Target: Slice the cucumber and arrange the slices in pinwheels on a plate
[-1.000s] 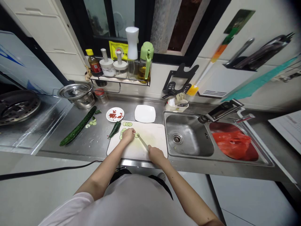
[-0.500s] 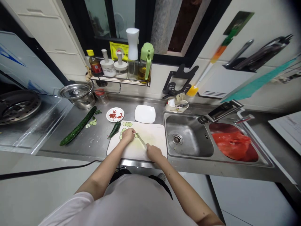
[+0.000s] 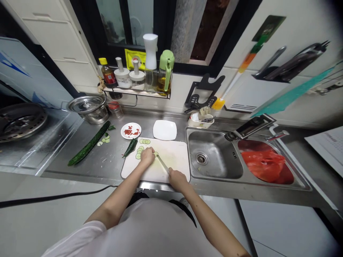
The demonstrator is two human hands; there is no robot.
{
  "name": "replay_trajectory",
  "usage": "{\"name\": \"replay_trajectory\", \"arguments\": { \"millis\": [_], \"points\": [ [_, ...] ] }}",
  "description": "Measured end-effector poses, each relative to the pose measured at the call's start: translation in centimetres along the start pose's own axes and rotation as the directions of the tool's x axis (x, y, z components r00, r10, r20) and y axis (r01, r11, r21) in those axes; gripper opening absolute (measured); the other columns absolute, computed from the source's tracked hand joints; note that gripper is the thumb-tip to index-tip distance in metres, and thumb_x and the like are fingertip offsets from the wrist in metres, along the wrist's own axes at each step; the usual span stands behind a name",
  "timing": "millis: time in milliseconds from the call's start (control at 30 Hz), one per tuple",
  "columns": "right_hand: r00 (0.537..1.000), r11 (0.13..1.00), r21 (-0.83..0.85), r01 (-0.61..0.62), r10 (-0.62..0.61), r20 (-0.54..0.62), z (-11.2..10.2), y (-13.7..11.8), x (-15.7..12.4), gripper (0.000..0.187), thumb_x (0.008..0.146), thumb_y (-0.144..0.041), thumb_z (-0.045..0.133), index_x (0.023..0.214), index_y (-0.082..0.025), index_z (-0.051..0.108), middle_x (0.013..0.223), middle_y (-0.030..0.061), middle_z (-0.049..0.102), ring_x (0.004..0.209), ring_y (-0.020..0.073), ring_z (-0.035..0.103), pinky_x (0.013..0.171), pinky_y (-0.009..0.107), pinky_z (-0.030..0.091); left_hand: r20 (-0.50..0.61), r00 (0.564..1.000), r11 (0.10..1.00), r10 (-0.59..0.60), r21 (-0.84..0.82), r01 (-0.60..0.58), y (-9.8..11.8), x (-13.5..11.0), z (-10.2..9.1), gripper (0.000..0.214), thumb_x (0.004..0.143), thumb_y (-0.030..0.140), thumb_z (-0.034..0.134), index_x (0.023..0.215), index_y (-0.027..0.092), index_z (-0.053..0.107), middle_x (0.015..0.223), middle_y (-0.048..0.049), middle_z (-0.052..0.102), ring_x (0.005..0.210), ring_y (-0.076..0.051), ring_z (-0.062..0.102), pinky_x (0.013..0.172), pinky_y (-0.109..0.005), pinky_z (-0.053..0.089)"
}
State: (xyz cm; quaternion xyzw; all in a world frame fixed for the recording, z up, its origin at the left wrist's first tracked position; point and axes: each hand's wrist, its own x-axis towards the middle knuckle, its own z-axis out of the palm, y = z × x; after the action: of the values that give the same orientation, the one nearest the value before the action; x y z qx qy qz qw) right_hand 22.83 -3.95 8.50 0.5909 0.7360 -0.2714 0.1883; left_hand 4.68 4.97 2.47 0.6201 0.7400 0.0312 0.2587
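Note:
My right hand (image 3: 177, 179) is wrapped round the handle of a knife (image 3: 163, 165), whose blade points forward and left over the white cutting board (image 3: 175, 151). At the blade's tip lies a pale green cucumber slice (image 3: 156, 154). The curled fingertips of my left hand (image 3: 147, 156) grip its near side; part of the grip is hidden. More cucumber slices (image 3: 139, 152) lie beside my left hand, and a short row of slices (image 3: 145, 141) rests at the board's back left. A dark green pepper (image 3: 130, 147) leans over the board's left edge.
Left on the counter lies a long cucumber (image 3: 89, 143) with some scraps (image 3: 106, 139). Behind the board stand a plate of chopped red pieces (image 3: 131, 126) and a white plate (image 3: 164, 130). A sink (image 3: 217, 157) adjoins the right side; a red plastic bag (image 3: 264, 166) lies in its second basin.
My right hand and the knife have shifted slightly right and back toward me. My left hand has turned a little, its fingers more curled beside the slice at the blade's tip.

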Motion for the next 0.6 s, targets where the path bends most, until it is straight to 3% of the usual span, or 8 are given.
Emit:
{"name": "replay_trajectory", "arguments": {
  "millis": [167, 367, 600],
  "points": [
    [1.000, 1.000, 0.005, -0.005, 0.005, 0.009, -0.01, 0.03, 0.10, 0.030, 0.093, -0.014, 0.033, 0.116, -0.016, 0.051, 0.104, 0.0165, 0.068, 0.100, 0.0269, 0.066, 0.076, 0.035, 0.046, 0.029, 0.999, 0.998, -0.027, -0.058, 0.028, -0.22, 0.31, -0.10, 0.028, 0.083, 0.019, 0.055, 0.110, 0.024, 0.061, 0.109, -0.0059, 0.070, 0.104, -0.021, 0.062, 0.086, -0.029, 0.044],
    [1.000, 1.000, 0.000, -0.002, 0.002, 0.004, 0.03, 0.16, 0.17, 0.030, 0.092, -0.014, 0.034, 0.115, -0.015, 0.052, 0.103, 0.0162, 0.069, 0.098, 0.0262, 0.067, 0.075, 0.033, 0.045, 0.030, 0.999, 0.998, -0.020, -0.065, 0.022, -0.27, 0.40, -0.05, 0.020, 0.080, 0.019, 0.058, 0.098, 0.023, 0.065, 0.114, -0.0063, 0.068, 0.105, -0.021, 0.062, 0.084, -0.028, 0.045],
    [1.000, 1.000, 0.006, 0.003, -0.003, -0.002, -0.06, 0.16, 0.11, 0.029, 0.092, -0.014, 0.034, 0.115, -0.016, 0.052, 0.103, 0.0166, 0.069, 0.098, 0.0265, 0.066, 0.074, 0.034, 0.045, 0.051, 0.997, 0.998, -0.053, -0.041, 0.055, -0.23, 0.59, -0.05, 0.028, 0.081, 0.020, 0.056, 0.107, 0.026, 0.064, 0.111, -0.0047, 0.071, 0.103, -0.021, 0.063, 0.084, -0.029, 0.045]
  ]
}}
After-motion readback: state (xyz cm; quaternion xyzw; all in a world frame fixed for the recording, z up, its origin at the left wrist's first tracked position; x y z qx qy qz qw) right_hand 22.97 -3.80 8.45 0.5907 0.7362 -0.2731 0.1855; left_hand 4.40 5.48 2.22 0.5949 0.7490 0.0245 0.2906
